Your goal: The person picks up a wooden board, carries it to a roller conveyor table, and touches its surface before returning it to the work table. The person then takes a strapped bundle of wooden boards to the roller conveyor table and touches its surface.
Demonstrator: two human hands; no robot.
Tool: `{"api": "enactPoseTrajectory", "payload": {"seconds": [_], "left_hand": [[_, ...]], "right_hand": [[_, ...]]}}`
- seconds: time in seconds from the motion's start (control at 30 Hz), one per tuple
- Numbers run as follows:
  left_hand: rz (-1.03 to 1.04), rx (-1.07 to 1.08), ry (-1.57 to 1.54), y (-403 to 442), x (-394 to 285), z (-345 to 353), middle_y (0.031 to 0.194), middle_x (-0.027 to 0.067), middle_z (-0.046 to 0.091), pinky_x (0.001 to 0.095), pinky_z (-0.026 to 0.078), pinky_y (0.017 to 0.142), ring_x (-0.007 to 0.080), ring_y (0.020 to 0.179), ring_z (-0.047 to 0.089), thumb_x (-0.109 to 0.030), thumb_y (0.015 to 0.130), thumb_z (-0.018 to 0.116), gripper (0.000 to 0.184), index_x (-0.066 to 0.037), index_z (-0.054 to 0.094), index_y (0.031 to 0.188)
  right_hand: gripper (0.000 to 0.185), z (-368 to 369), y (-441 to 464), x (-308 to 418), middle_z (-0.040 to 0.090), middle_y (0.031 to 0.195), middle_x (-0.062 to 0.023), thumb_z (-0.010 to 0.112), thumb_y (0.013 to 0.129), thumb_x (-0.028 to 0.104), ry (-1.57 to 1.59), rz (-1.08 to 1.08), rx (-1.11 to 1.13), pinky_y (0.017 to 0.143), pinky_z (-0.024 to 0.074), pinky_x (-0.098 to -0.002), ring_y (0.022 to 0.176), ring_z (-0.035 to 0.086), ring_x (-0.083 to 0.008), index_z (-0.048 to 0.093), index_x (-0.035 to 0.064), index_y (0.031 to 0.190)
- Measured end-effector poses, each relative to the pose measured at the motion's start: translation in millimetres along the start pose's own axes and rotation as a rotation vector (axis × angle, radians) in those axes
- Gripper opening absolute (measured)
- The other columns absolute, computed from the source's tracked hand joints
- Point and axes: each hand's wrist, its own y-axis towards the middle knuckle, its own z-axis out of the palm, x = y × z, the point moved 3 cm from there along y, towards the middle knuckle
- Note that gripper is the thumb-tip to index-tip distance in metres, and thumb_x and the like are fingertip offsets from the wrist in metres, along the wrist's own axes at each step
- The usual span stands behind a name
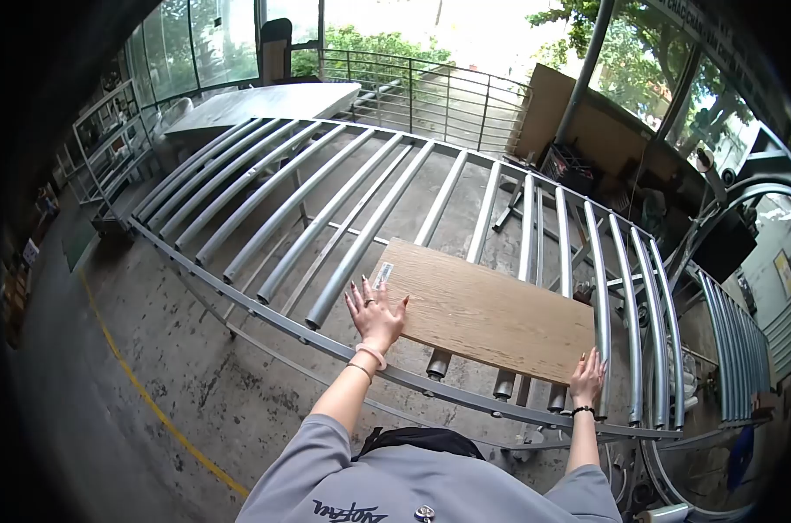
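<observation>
A wooden board [483,312] with light brown grain lies flat on the roller conveyor [326,235] in front of me. Near its left end is a small white printed label [383,275]. My left hand [378,315] touches that end, fingers spread beside the label and thumb toward the board's near edge. At the right end, my right hand [587,380] rests against the board's near corner with its fingers stretched out. Neither hand is wrapped round the board, and its underside is hidden.
Bare metal rollers run to both sides of the board, with gaps between them. A second set of rollers [731,349] stands at the right. Behind are a pale slab [265,106], a metal railing [422,91] and a large brown panel [578,105]. A yellow line [143,379] marks the floor.
</observation>
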Motion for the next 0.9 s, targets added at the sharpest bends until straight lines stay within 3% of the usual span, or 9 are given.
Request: {"api": "enactPoseTrajectory", "payload": {"seconds": [0.37, 0.67, 0.73, 0.9], "left_hand": [[-0.070, 0.052, 0.070, 58.1, 111.6, -17.7, 0.148, 0.0201, 0.024, 0.0520, 0.002, 0.112, 0.0395, 0.139, 0.013, -0.060, 0.088, 0.040, 0.069, -0.013, 0.040, 0.139], [-0.054, 0.057, 0.072, 102.2, 208.4, -34.0, 0.149, 0.0197, 0.023, 0.0524, 0.005, 0.112, 0.0402, 0.138, 0.016, -0.060, 0.087, 0.041, 0.069, -0.015, 0.038, 0.140], [-0.076, 0.049, 0.075, 119.6, 228.6, -35.9, 0.149, 0.0195, 0.023, 0.0524, 0.005, 0.112, 0.0402, 0.138, 0.016, -0.060, 0.087, 0.041, 0.069, -0.016, 0.037, 0.140], [-0.106, 0.049, 0.078, 137.6, 285.0, -42.9, 0.150, 0.0185, 0.022, 0.0520, 0.003, 0.112, 0.0401, 0.138, 0.014, -0.060, 0.087, 0.041, 0.070, -0.016, 0.036, 0.141]], "right_hand": [[0.049, 24.2, -21.0, 123.6, 0.042, 0.139, -0.0161, 0.039, 0.094, 0.031, -0.063, -0.038, -0.019, 0.110, 0.0232, -0.0471, 0.132, 0.028, -0.0429, 0.038, 0.0109, 0.139], [0.048, 38.1, -39.6, 244.2, 0.041, 0.141, -0.0143, 0.040, 0.094, 0.028, -0.003, -0.058, -0.004, 0.111, 0.0225, -0.0445, 0.133, 0.027, -0.0432, 0.037, 0.0129, 0.140], [0.046, 41.3, -43.3, 267.4, 0.043, 0.138, -0.0160, 0.037, 0.095, 0.024, -0.081, -0.067, -0.003, 0.113, 0.0181, -0.0425, 0.131, 0.035, -0.0323, 0.038, 0.0076, 0.139], [0.047, 67.0, -51.1, 311.9, 0.041, 0.140, -0.0157, 0.038, 0.095, 0.024, -0.022, -0.151, -0.021, 0.114, 0.0172, -0.0417, 0.132, 0.034, -0.0310, 0.036, 0.0079, 0.139]]}}
